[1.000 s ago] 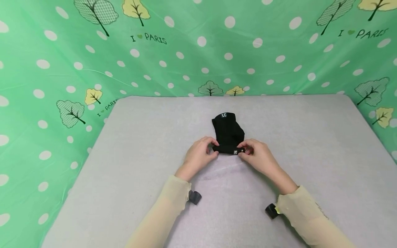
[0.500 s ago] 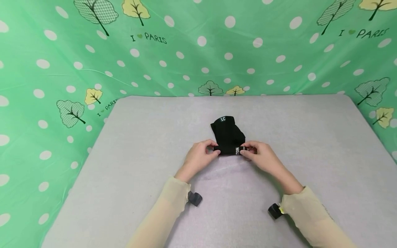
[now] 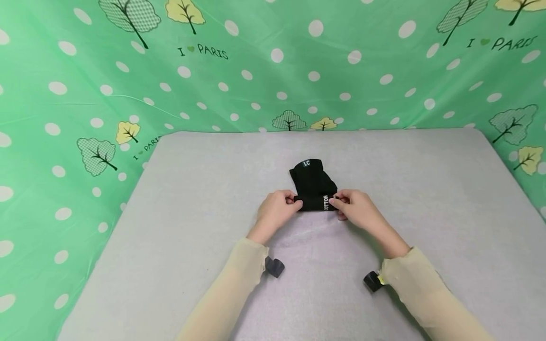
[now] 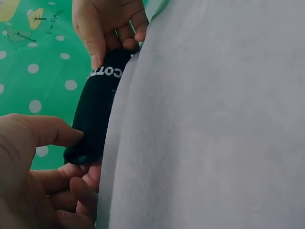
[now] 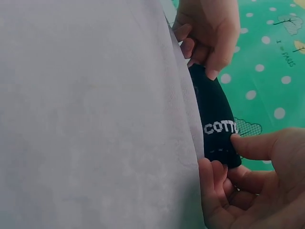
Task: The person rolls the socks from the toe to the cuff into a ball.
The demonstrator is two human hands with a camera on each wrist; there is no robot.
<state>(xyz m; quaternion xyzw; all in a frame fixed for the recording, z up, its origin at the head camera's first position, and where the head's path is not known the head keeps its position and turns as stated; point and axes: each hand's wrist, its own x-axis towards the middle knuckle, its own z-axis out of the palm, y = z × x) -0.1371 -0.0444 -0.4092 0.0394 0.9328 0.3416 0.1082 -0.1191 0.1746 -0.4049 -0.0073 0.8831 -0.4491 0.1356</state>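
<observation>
A black sock (image 3: 313, 180) lies on the table, its cuff with a small "LC" label pointing away from me. Its near end is folded over into a flat band (image 3: 313, 202) with white "COTTON" lettering towards the right. My left hand (image 3: 275, 210) pinches the left end of this band, thumb on top and fingers beneath. At the right end, my right hand (image 3: 360, 208) pinches it the same way, thumb beside the lettering. Both wrist views show the folded sock (image 4: 95, 109) between the two hands; its far part is hidden there.
The table (image 3: 204, 189) has a light grey cloth surface. Behind and to the sides hangs a green curtain (image 3: 239, 99) with white dots and trees. A small black device (image 3: 275, 267) sits at the left sleeve, another black device (image 3: 373, 282) at the right.
The near end has turned from a narrow roll into a wider flat band, and more of the "COTTON" lettering shows. The sock's cuff has shifted slightly towards me. Both hands keep their pinch.
</observation>
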